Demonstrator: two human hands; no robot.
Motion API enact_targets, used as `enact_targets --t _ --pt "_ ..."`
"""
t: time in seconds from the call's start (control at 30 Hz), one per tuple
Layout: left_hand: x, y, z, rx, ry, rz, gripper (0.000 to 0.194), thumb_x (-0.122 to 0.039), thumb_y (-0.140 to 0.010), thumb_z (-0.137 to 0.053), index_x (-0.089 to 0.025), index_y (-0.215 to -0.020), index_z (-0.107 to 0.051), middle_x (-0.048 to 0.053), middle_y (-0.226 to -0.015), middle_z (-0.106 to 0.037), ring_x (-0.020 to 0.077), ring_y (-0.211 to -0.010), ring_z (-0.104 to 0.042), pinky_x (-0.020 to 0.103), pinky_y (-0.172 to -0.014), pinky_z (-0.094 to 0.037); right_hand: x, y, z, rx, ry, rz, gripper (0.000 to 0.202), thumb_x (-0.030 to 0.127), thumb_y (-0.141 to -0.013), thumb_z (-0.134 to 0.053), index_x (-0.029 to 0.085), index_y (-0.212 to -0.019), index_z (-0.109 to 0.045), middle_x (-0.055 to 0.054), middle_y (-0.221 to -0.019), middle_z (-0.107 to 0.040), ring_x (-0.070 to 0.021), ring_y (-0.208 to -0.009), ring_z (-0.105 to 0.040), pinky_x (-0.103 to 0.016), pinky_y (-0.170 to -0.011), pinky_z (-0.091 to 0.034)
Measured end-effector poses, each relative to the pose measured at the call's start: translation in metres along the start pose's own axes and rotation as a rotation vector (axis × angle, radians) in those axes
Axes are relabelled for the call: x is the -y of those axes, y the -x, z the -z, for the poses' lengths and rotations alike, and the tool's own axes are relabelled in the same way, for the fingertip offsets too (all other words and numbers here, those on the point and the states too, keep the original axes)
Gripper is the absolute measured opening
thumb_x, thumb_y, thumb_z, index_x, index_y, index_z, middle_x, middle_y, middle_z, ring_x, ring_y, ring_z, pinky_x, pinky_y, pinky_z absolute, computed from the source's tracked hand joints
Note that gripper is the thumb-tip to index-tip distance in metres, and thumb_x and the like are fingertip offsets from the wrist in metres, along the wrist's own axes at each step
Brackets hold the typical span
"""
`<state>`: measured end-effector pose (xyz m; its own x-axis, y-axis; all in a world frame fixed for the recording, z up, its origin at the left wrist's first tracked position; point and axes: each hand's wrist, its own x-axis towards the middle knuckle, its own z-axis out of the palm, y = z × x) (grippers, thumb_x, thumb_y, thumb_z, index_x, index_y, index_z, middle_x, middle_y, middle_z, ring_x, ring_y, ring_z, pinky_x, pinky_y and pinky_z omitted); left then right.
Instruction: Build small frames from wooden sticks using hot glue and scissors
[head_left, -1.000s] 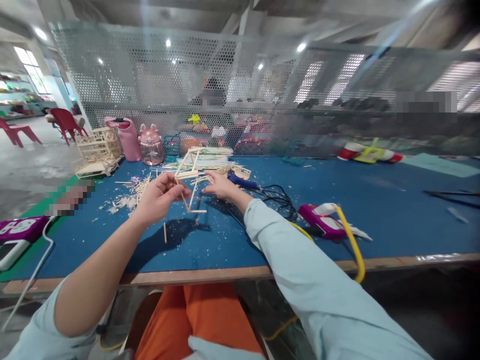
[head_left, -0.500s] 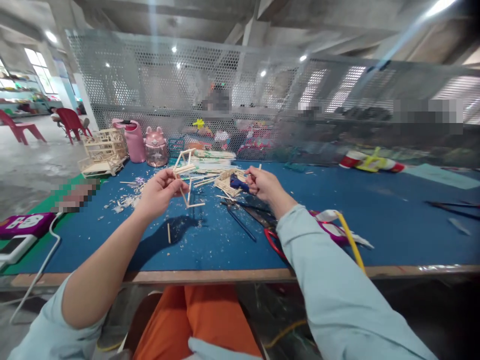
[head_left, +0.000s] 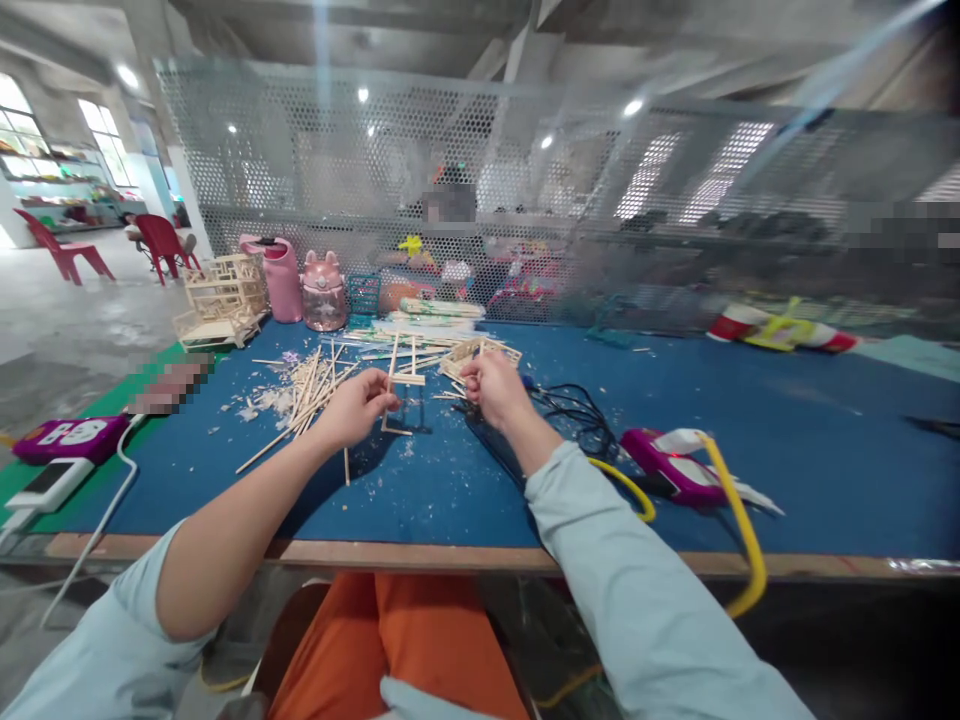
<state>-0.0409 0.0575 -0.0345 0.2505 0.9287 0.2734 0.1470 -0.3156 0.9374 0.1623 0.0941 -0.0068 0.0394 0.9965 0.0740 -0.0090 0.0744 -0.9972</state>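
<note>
A skeletal frame of thin pale wooden sticks point(head_left: 409, 380) hangs above the near-middle of the table, its left side pinched between thumb and fingers of the left hand point(head_left: 364, 405). To its right, the right hand point(head_left: 495, 392) has its fingers drawn together; whether anything sits between them, I cannot tell. White markings on the purple power block point(head_left: 75, 438) at left are too small to read. Straight loose sticks point(head_left: 307, 395) lie crisscrossed left of the frame among shavings. Farther left stand a latticed wooden model point(head_left: 225, 300), a smooth pink bottle point(head_left: 283, 285) and an eared clear jar point(head_left: 324, 295). The blue tabletop point(head_left: 450, 490) is matte and crumb-strewn; beyond rise a perforated metal screen point(head_left: 337, 170) and, far left, red chairs point(head_left: 159, 240).
</note>
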Motion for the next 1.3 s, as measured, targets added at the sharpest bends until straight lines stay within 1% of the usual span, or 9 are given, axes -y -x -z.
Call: enact_targets --t 0.07,0.17,0.3,0.37,0.5,0.67,0.87,1.07,1.3 --pt "0.001 0.001 -0.001 0.007 -0.014 -0.012 0.004 -0.016 -0.076 -0.052 -0.018 -0.078 -0.049 0.0 -0.071 -0.062 0.0134 -0.073 -0.063 0.027 -0.07 -0.047 -0.01 0.012 -0.011 0.045 0.007 0.021 0.011 0.022 -0.073 -0.05 0.021 -0.069 -0.04 0.008 -0.052 -0.044 -0.0054 -0.041 -0.035 -0.016 -0.039 -0.027" --pt "0.005 0.001 -0.002 0.005 -0.042 -0.026 0.004 -0.018 -0.077 -0.053 -0.017 -0.081 -0.051 0.0 -0.074 -0.064 0.0136 -0.074 -0.063 0.028 -0.072 -0.047 -0.025 0.031 -0.025 0.167 0.044 0.017 0.011 0.029 -0.074 -0.052 0.019 -0.071 -0.052 0.002 -0.063 -0.056 -0.0094 -0.055 -0.049 -0.022 -0.053 -0.04" --pt "0.007 0.0 -0.002 0.005 -0.052 -0.035 0.005 -0.019 -0.076 -0.054 -0.017 -0.081 -0.054 0.001 -0.076 -0.065 0.0131 -0.074 -0.063 0.028 -0.073 -0.048 -0.032 0.038 -0.025 0.215 0.313 0.264 0.026 0.04 -0.08 -0.049 0.018 -0.072 -0.061 -0.002 -0.077 -0.061 -0.0147 -0.076 -0.053 -0.027 -0.071 -0.041" --pt "0.008 -0.001 -0.001 0.007 -0.055 -0.035 0.006 -0.019 -0.075 -0.056 -0.017 -0.081 -0.056 0.001 -0.076 -0.065 0.0133 -0.073 -0.062 0.028 -0.073 -0.047 -0.033 0.036 -0.022 0.227 0.387 0.333 0.03 0.044 -0.081 -0.047 0.018 -0.077 -0.062 -0.001 -0.072 -0.059 -0.0142 -0.07 -0.051 -0.027 -0.068 -0.04" --pt "0.007 -0.001 0.001 0.018 -0.127 -0.056 0.007 -0.019 -0.072 -0.058 -0.017 -0.079 -0.059 0.001 -0.074 -0.064 0.013 -0.07 -0.059 0.027 -0.07 -0.046 -0.035 0.034 -0.024 0.314 0.346 0.3 0.033 0.048 -0.081 -0.047 0.017 -0.082 -0.059 0.002 -0.064 -0.055 -0.012 -0.057 -0.047 -0.026 -0.059 -0.039" --pt "0.007 -0.001 0.002 0.039 -0.145 -0.057 0.007 -0.017 -0.072 -0.057 -0.017 -0.078 -0.059 0.0 -0.071 -0.063 0.0123 -0.067 -0.057 0.026 -0.067 -0.044 -0.036 0.034 -0.03 0.332 0.41 0.375 0.026 0.04 -0.082 -0.047 0.017 -0.074 -0.057 0.002 -0.062 -0.055 -0.0117 -0.06 -0.049 -0.025 -0.064 -0.039" --pt "0.009 -0.001 0.002 0.047 -0.14 -0.056 0.009 -0.021 -0.073 -0.057 -0.017 -0.08 -0.06 0.0 -0.072 -0.062 0.0123 -0.067 -0.056 0.025 -0.067 -0.043 -0.035 0.033 -0.032 0.336 0.493 0.447 0.021 0.032 -0.082 -0.046 0.017 -0.073 -0.056 0.001 -0.064 -0.056 -0.0125 -0.062 -0.05 -0.025 -0.065 -0.038" --pt "0.009 -0.001 0.002 0.042 -0.149 -0.055 0.01 -0.02 -0.073 -0.057 -0.016 -0.081 -0.06 0.001 -0.075 -0.065 0.0134 -0.069 -0.058 0.027 -0.069 -0.044 -0.033 0.035 -0.034 0.309 0.606 0.539 0.022 0.031 -0.084 -0.046 0.018 -0.07 -0.056 0.001 -0.064 -0.056 -0.0131 -0.062 -0.049 -0.024 -0.062 -0.036" --pt "0.0 0.002 0.002 -0.002 -0.203 -0.023 0.008 -0.018 -0.07 -0.059 -0.017 -0.078 -0.061 0.001 -0.072 -0.064 0.0133 -0.065 -0.059 0.027 -0.067 -0.045 -0.031 0.036 -0.036 0.285 0.71 0.558 0.022 0.029 -0.085 -0.046 0.018 -0.069 -0.056 0.0 -0.064 -0.058 -0.0135 -0.061 -0.05 -0.024 -0.062 -0.034"
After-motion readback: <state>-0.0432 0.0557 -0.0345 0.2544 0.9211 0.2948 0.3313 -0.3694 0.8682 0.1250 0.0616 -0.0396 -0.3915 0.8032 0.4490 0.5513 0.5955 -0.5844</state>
